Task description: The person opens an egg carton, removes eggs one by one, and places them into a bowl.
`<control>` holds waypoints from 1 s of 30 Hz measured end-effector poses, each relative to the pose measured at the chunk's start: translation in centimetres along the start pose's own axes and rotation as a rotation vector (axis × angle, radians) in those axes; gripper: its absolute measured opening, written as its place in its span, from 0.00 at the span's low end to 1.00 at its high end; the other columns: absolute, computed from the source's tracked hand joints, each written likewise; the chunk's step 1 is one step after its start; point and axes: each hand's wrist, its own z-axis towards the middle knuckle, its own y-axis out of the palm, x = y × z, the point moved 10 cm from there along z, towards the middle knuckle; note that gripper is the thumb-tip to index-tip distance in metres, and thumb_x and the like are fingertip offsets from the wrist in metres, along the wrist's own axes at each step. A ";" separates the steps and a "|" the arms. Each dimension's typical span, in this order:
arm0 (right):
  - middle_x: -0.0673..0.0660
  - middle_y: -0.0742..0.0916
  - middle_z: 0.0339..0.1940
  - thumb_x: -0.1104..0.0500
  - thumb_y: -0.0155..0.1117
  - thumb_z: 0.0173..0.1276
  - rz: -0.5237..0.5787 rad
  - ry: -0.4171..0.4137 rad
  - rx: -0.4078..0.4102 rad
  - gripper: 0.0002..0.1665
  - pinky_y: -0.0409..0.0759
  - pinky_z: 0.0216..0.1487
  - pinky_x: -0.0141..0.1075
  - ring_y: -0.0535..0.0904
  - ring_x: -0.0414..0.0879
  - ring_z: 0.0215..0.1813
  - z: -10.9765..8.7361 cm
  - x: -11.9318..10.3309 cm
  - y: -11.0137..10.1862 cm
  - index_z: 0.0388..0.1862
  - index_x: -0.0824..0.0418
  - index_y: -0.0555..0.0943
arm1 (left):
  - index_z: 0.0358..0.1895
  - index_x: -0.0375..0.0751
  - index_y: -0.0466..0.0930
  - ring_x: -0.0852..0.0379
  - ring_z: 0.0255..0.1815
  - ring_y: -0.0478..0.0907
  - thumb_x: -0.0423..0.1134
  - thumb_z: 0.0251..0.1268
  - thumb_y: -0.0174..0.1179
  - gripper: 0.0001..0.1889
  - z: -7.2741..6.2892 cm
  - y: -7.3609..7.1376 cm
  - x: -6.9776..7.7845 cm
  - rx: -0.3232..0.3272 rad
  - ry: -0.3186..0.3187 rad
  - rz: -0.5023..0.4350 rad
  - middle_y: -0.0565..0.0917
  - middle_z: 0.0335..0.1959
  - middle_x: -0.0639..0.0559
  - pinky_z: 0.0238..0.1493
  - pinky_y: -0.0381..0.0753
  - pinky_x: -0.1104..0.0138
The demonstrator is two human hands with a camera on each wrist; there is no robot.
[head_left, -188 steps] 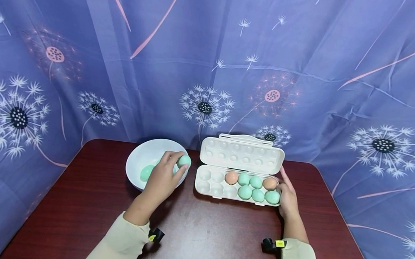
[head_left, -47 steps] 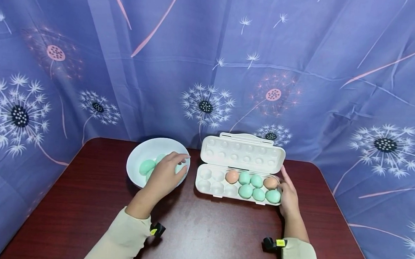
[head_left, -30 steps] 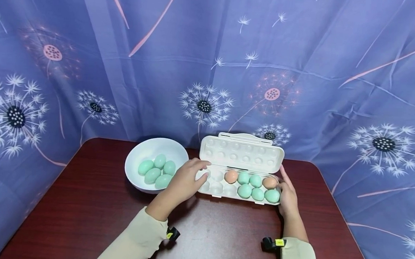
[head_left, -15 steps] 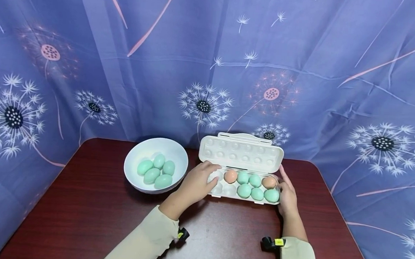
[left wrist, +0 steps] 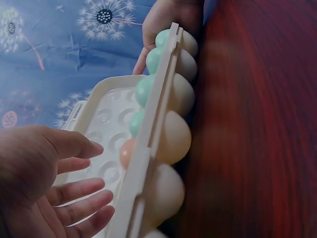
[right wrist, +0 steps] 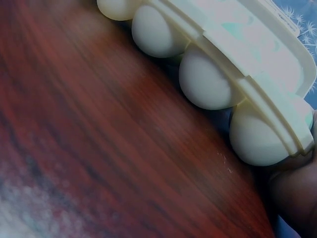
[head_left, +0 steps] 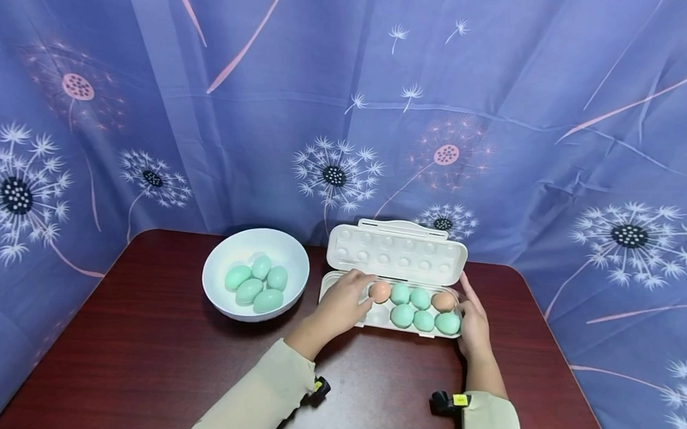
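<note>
My left hand [head_left: 345, 303] hovers above the left end of a white plastic egg carton [head_left: 396, 253], fingertips beside an orange-brown egg [head_left: 380, 292]. In the left wrist view its fingers are spread and bare of any load, apart from the egg [left wrist: 127, 153]. My right hand [head_left: 475, 323] grips the carton's right end, one finger extended up along the lid's edge. The lid stands raised at the back. Several green eggs [head_left: 402, 315] and a second brown egg [head_left: 444, 302] fill the right part; the left hand hides some of the leftmost cups.
Left of the carton, a white bowl [head_left: 295, 263] holds several green eggs [head_left: 249, 291]. Both stand toward the back of a dark red wooden table [head_left: 146, 346]. A blue dandelion-print curtain [head_left: 255, 142] hangs behind. Each wrist carries a small black camera [head_left: 319, 388].
At first my left hand pinched a green egg over the bowl; it has let go and moved right to the carton. The bowl's eggs lie uncovered now. My right hand stays on the carton.
</note>
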 end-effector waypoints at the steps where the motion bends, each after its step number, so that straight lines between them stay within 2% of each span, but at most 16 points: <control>1: 0.50 0.77 0.66 0.70 0.34 0.71 0.000 0.000 0.002 0.46 0.72 0.53 0.24 0.74 0.33 0.60 0.0 0.0 0.0 0.78 0.28 0.59 | 0.66 0.45 0.77 0.52 0.57 0.80 0.40 0.67 0.65 0.24 0.1 0.2 0.0 0.001 -0.004 -0.007 0.81 0.56 0.49 0.58 0.80 0.59; 5: 0.53 0.75 0.70 0.70 0.34 0.71 -0.002 0.007 0.004 0.46 0.71 0.52 0.25 0.73 0.34 0.60 0.0 -0.1 0.1 0.78 0.27 0.59 | 0.66 0.47 0.78 0.51 0.58 0.80 0.38 0.66 0.65 0.24 0.5 1.0 0.3 0.002 -0.021 -0.013 0.80 0.57 0.48 0.59 0.80 0.59; 12: 0.55 0.72 0.74 0.69 0.34 0.72 -0.017 0.030 0.006 0.46 0.70 0.51 0.26 0.71 0.36 0.61 -0.1 0.1 0.1 0.77 0.24 0.58 | 0.70 0.50 0.74 0.51 0.60 0.78 0.42 0.66 0.66 0.28 0.8 2.2 0.5 0.002 -0.025 0.106 0.79 0.61 0.48 0.56 0.82 0.58; 18: 0.51 0.75 0.69 0.68 0.34 0.73 -0.007 0.041 0.008 0.45 0.70 0.51 0.25 0.72 0.35 0.59 0.0 0.3 0.1 0.77 0.25 0.58 | 0.70 0.49 0.73 0.52 0.56 0.80 0.42 0.67 0.65 0.28 1.0 2.6 0.5 0.017 -0.041 0.093 0.80 0.58 0.49 0.52 0.82 0.61; 22: 0.51 0.75 0.69 0.68 0.34 0.73 -0.005 0.048 0.004 0.45 0.70 0.52 0.26 0.72 0.35 0.59 0.1 0.3 0.2 0.77 0.25 0.58 | 0.69 0.48 0.75 0.53 0.53 0.80 0.40 0.65 0.65 0.28 1.1 2.8 0.5 0.028 -0.046 0.077 0.81 0.55 0.49 0.50 0.81 0.63; 27: 0.53 0.74 0.70 0.69 0.33 0.73 -0.005 0.051 -0.003 0.45 0.71 0.52 0.25 0.72 0.34 0.59 0.3 0.4 0.1 0.78 0.27 0.57 | 0.66 0.47 0.77 0.51 0.54 0.79 0.39 0.62 0.67 0.27 1.2 3.1 0.4 0.062 -0.060 0.064 0.81 0.53 0.48 0.51 0.81 0.61; 30: 0.50 0.76 0.67 0.69 0.33 0.73 -0.003 0.044 0.002 0.45 0.71 0.53 0.24 0.73 0.33 0.60 0.3 0.4 0.0 0.79 0.28 0.57 | 0.63 0.46 0.79 0.51 0.55 0.79 0.39 0.62 0.68 0.24 1.3 3.3 0.4 0.074 -0.064 0.062 0.82 0.53 0.48 0.53 0.81 0.60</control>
